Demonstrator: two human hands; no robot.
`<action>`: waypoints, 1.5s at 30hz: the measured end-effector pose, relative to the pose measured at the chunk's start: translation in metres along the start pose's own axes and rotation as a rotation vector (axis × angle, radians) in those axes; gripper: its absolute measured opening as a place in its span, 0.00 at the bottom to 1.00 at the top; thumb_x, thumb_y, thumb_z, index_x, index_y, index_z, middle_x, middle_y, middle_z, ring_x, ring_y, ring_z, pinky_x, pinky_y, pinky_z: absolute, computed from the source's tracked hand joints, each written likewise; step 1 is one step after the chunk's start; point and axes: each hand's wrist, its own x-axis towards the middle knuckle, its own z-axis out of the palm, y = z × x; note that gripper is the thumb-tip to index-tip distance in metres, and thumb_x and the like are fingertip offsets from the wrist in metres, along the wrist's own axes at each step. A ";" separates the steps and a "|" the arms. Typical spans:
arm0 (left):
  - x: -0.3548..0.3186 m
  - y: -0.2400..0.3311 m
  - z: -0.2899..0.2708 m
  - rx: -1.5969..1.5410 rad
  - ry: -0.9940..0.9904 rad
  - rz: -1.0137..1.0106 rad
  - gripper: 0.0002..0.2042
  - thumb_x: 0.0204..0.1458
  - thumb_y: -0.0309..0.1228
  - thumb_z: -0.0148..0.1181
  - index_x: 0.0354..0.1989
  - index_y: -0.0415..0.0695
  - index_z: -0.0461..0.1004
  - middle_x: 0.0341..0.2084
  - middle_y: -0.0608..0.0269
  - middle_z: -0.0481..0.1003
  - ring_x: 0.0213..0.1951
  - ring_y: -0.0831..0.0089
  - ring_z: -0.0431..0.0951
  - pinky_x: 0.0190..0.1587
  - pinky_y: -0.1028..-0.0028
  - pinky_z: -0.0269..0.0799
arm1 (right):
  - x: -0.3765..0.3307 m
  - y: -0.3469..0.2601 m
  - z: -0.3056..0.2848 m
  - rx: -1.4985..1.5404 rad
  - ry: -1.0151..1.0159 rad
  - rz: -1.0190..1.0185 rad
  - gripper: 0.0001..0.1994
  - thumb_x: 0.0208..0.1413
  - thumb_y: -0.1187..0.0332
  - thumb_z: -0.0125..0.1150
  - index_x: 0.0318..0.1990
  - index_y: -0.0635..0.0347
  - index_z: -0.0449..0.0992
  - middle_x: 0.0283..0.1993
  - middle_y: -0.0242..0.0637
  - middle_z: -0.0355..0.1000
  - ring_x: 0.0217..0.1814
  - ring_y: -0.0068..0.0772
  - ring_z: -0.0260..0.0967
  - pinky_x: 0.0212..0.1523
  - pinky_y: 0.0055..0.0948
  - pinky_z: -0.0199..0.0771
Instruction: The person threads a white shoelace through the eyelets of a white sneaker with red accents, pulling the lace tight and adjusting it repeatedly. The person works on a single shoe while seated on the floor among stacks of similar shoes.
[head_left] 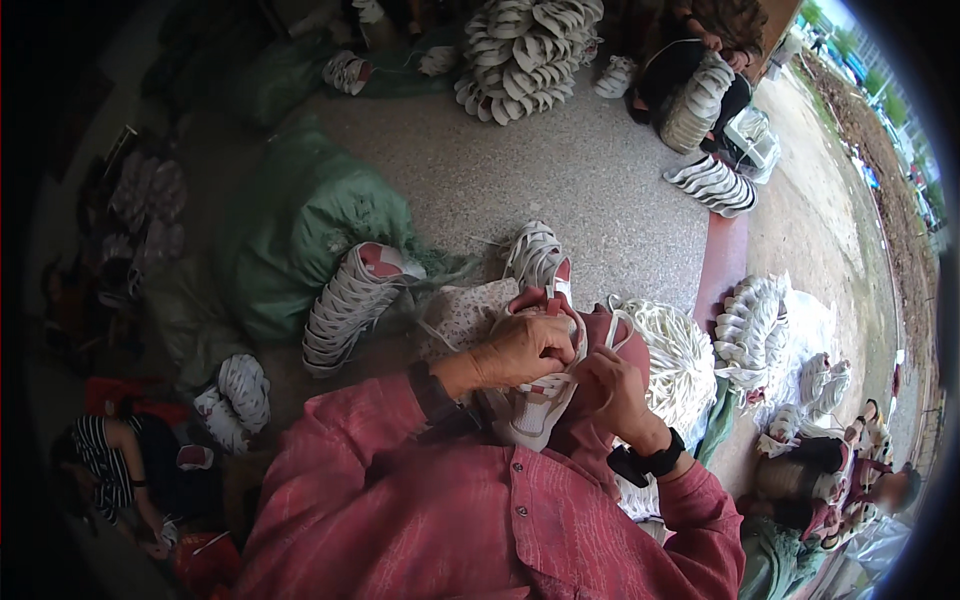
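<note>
A person in a red shirt sits on a speckled stone floor (560, 180), holding a white-and-pink shoe upper (535, 405) in the lap, close against the chest. The left hand (525, 348) is curled over the top of the upper, fingers closed on its front edge. The right hand (610, 390) pinches something at the upper's right side, apparently a white lace (617, 325), though the fingertips hide the exact hold.

Just to the right lies a heap of white laces (680, 360). To the left, a nested row of finished uppers (350, 300) leans on a green sack (300, 230); a second short row (535, 255) sits just beyond the hands. Far off, a large round stack of uppers (525, 50) stands by another worker (700, 60).

The risks look small but real. With both hands crowded on one upper, the lace could slip from the pinch and pull back out of its eyelet. The loose loop near the right hand could snag on the black wrist strap (655, 462). The upper rests only on the lap, so a slack left grip could let it slide off toward the floor.
</note>
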 end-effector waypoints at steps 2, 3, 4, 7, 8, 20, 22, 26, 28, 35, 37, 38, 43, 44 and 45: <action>-0.001 0.002 -0.001 0.010 0.003 -0.002 0.04 0.48 0.26 0.66 0.32 0.44 0.79 0.28 0.64 0.72 0.36 0.66 0.77 0.47 0.67 0.68 | -0.005 0.003 0.004 0.682 -0.055 0.545 0.04 0.54 0.74 0.63 0.36 0.62 0.76 0.32 0.41 0.70 0.31 0.43 0.73 0.30 0.35 0.72; -0.001 0.003 0.000 0.015 0.009 -0.001 0.04 0.47 0.26 0.66 0.31 0.44 0.78 0.27 0.64 0.72 0.36 0.66 0.76 0.46 0.67 0.68 | -0.008 0.005 0.007 1.022 -0.083 0.819 0.03 0.54 0.74 0.62 0.35 0.61 0.76 0.32 0.41 0.71 0.31 0.45 0.73 0.30 0.35 0.72; 0.000 0.004 0.000 0.019 0.015 0.000 0.04 0.47 0.26 0.66 0.30 0.44 0.77 0.27 0.64 0.72 0.36 0.66 0.76 0.46 0.66 0.68 | -0.012 0.006 0.013 1.013 -0.030 0.804 0.03 0.55 0.74 0.62 0.36 0.61 0.77 0.32 0.41 0.71 0.31 0.45 0.73 0.30 0.35 0.72; 0.001 -0.001 0.005 0.042 0.021 0.014 0.04 0.45 0.26 0.66 0.29 0.44 0.76 0.27 0.64 0.71 0.36 0.65 0.76 0.46 0.65 0.69 | -0.016 0.001 0.025 0.602 0.097 0.518 0.04 0.57 0.71 0.63 0.38 0.59 0.78 0.32 0.40 0.72 0.30 0.45 0.74 0.30 0.36 0.73; 0.001 -0.003 0.006 0.069 0.019 0.032 0.05 0.45 0.26 0.66 0.29 0.44 0.76 0.28 0.64 0.71 0.36 0.65 0.76 0.46 0.65 0.69 | -0.013 -0.007 0.019 0.210 0.121 0.256 0.05 0.57 0.70 0.64 0.38 0.59 0.78 0.32 0.40 0.72 0.29 0.44 0.74 0.30 0.36 0.74; -0.003 -0.003 0.010 0.133 0.049 0.132 0.07 0.44 0.29 0.70 0.31 0.46 0.79 0.31 0.64 0.74 0.41 0.62 0.76 0.51 0.62 0.69 | 0.041 0.002 -0.049 0.213 -0.337 -0.051 0.19 0.43 0.76 0.76 0.45 0.59 0.78 0.54 0.39 0.69 0.47 0.38 0.74 0.45 0.32 0.79; -0.005 -0.010 0.012 0.128 0.091 0.193 0.07 0.45 0.30 0.70 0.32 0.47 0.80 0.32 0.64 0.75 0.42 0.62 0.77 0.52 0.63 0.69 | 0.044 0.006 -0.047 0.159 -0.352 -0.136 0.19 0.42 0.77 0.75 0.43 0.59 0.77 0.52 0.39 0.69 0.47 0.39 0.74 0.46 0.33 0.78; -0.005 -0.002 0.003 0.083 0.027 0.112 0.06 0.47 0.32 0.70 0.34 0.48 0.82 0.30 0.65 0.76 0.41 0.65 0.77 0.52 0.65 0.68 | 0.039 0.014 -0.044 0.083 -0.349 -0.164 0.17 0.41 0.78 0.76 0.39 0.59 0.76 0.47 0.38 0.70 0.48 0.42 0.73 0.49 0.35 0.75; -0.003 0.000 0.000 0.075 -0.013 0.051 0.07 0.48 0.32 0.70 0.34 0.48 0.82 0.28 0.66 0.76 0.41 0.66 0.77 0.52 0.66 0.68 | 0.036 0.015 -0.038 0.145 -0.304 -0.140 0.16 0.40 0.77 0.76 0.36 0.59 0.75 0.44 0.36 0.70 0.47 0.42 0.72 0.48 0.36 0.74; 0.001 -0.002 0.003 0.137 -0.031 0.039 0.06 0.49 0.34 0.69 0.33 0.49 0.81 0.28 0.67 0.75 0.40 0.65 0.78 0.49 0.66 0.69 | 0.036 0.024 -0.033 0.186 -0.271 -0.164 0.15 0.41 0.73 0.78 0.33 0.57 0.75 0.46 0.34 0.71 0.50 0.36 0.73 0.48 0.35 0.75; 0.000 -0.005 0.009 0.189 0.047 0.113 0.07 0.47 0.35 0.69 0.32 0.49 0.80 0.30 0.67 0.74 0.39 0.63 0.77 0.49 0.65 0.70 | 0.039 0.027 -0.032 0.220 -0.271 -0.179 0.15 0.39 0.72 0.79 0.34 0.57 0.77 0.43 0.34 0.71 0.47 0.38 0.71 0.49 0.36 0.72; 0.001 -0.005 0.011 0.214 0.073 0.143 0.06 0.47 0.35 0.69 0.30 0.49 0.79 0.30 0.66 0.73 0.39 0.63 0.77 0.48 0.64 0.70 | 0.041 0.028 -0.031 0.236 -0.272 -0.187 0.16 0.39 0.72 0.80 0.35 0.57 0.79 0.42 0.34 0.71 0.46 0.38 0.70 0.50 0.37 0.70; 0.003 0.001 0.013 0.454 0.188 0.390 0.08 0.47 0.35 0.65 0.26 0.46 0.74 0.27 0.65 0.69 0.37 0.65 0.75 0.43 0.63 0.69 | 0.043 0.022 -0.037 0.236 -0.297 -0.152 0.11 0.51 0.69 0.73 0.38 0.62 0.79 0.41 0.39 0.70 0.46 0.42 0.69 0.51 0.38 0.70; 0.002 0.004 0.004 0.530 0.181 0.373 0.07 0.48 0.34 0.64 0.26 0.47 0.73 0.27 0.65 0.68 0.36 0.66 0.74 0.41 0.64 0.68 | 0.041 0.019 -0.038 0.227 -0.268 -0.146 0.10 0.55 0.67 0.71 0.38 0.63 0.78 0.40 0.40 0.69 0.46 0.43 0.68 0.50 0.38 0.70; -0.003 0.005 -0.016 0.605 0.177 0.355 0.07 0.49 0.34 0.63 0.25 0.47 0.73 0.27 0.65 0.68 0.35 0.66 0.74 0.39 0.64 0.67 | 0.039 0.017 -0.040 0.231 -0.267 -0.125 0.10 0.58 0.66 0.67 0.38 0.64 0.78 0.39 0.41 0.69 0.45 0.44 0.68 0.50 0.38 0.69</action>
